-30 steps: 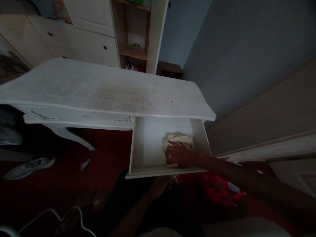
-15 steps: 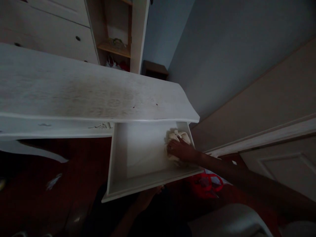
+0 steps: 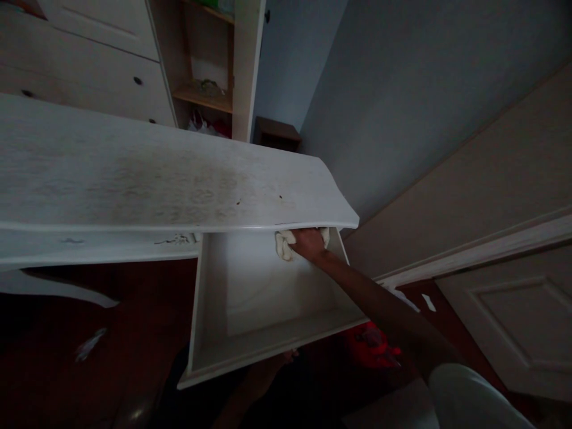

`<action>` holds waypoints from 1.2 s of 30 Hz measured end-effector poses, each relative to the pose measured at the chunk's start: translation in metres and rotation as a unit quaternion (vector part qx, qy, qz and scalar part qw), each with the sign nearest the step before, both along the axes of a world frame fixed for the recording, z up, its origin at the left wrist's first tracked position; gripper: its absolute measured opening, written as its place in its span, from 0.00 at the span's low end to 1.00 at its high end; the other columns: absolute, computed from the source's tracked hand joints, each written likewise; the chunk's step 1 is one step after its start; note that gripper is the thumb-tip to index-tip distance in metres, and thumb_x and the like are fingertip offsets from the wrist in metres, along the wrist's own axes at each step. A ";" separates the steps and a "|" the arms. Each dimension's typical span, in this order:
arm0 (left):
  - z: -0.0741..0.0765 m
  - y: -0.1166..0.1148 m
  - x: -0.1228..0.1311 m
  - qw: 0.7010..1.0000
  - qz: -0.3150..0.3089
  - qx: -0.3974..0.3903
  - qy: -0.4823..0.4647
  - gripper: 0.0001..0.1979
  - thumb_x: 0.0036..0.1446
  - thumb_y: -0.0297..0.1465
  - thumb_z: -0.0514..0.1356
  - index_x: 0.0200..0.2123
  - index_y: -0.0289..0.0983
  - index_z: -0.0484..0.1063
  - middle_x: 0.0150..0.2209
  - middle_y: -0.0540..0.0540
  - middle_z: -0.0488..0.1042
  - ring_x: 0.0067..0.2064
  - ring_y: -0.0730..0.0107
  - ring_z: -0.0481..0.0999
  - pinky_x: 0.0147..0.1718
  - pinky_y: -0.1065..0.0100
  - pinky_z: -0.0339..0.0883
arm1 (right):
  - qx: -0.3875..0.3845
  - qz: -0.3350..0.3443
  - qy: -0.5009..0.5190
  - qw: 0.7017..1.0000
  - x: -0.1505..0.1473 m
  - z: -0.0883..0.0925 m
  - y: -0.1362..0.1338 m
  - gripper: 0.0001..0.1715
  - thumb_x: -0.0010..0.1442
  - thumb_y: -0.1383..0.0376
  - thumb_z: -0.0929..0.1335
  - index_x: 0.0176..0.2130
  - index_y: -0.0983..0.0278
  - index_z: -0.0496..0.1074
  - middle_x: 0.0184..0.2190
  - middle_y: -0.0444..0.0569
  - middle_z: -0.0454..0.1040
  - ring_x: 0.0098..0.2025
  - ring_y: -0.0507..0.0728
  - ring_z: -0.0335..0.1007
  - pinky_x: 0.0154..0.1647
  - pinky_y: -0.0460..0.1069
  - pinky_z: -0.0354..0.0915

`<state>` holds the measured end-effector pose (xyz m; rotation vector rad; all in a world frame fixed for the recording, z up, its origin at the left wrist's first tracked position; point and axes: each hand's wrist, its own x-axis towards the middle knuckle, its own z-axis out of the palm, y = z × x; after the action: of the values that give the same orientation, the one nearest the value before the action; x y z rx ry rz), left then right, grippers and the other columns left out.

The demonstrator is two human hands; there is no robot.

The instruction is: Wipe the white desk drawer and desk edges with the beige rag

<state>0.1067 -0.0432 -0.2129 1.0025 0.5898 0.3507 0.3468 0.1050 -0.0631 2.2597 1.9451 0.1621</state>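
My right hand (image 3: 309, 243) is closed on a cream cloth (image 3: 285, 245) inside the pulled-out white drawer (image 3: 263, 289). It presses the cloth near the drawer's back right, close under the edge of the white tabletop (image 3: 286, 179), which hides part of the cloth. Below the drawer's front panel, my left hand (image 3: 288, 356) is partly in view in the shade. The drawer front covers much of it, and I cannot make out whether its fingers hold anything.
Dark smudges (image 3: 174, 185) and two small specks mark the tabletop. Behind stands a cabinet with an open door (image 3: 248, 71). A grey wall (image 3: 415, 89) rises at the right. On the reddish floor lie a red bag (image 3: 375, 345) and a crumpled pale scrap (image 3: 90, 344).
My right hand has moved with the cloth from the drawer's right side towards its back, close to the tabletop edge. My left hand stays below the drawer front. The view has shifted slightly.
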 end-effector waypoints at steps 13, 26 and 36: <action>-0.008 -0.006 0.000 1.000 0.003 -0.016 0.018 0.33 0.45 0.61 0.60 0.32 0.35 0.77 0.40 0.39 0.79 0.42 0.59 0.75 0.49 0.57 0.66 | 0.114 0.117 0.143 0.976 -0.140 -0.015 0.023 0.21 0.61 0.59 0.66 0.54 0.57 0.70 0.51 0.51 0.74 0.53 0.64 0.66 0.50 0.59 0.64; -0.017 -0.011 0.004 0.996 0.034 -0.050 0.060 0.30 0.38 0.59 0.65 0.25 0.35 0.76 0.35 0.39 0.79 0.41 0.55 0.76 0.48 0.55 0.66 | -0.089 0.419 0.119 0.896 -0.169 -0.002 -0.044 0.11 0.64 0.70 0.63 0.40 0.64 0.76 0.40 0.52 0.76 0.46 0.64 0.68 0.38 0.57 0.65; -0.022 -0.011 0.007 0.992 0.064 -0.095 0.053 0.31 0.31 0.58 0.69 0.22 0.35 0.75 0.32 0.40 0.78 0.40 0.55 0.75 0.47 0.55 0.67 | -0.150 0.524 0.111 0.831 -0.148 -0.002 -0.052 0.11 0.63 0.70 0.67 0.40 0.56 0.77 0.39 0.46 0.78 0.48 0.63 0.68 0.41 0.56 0.61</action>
<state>0.1137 -0.0544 -0.2348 0.8058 0.7713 0.3498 0.1990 0.0528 -0.0651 0.8417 2.8516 -0.2843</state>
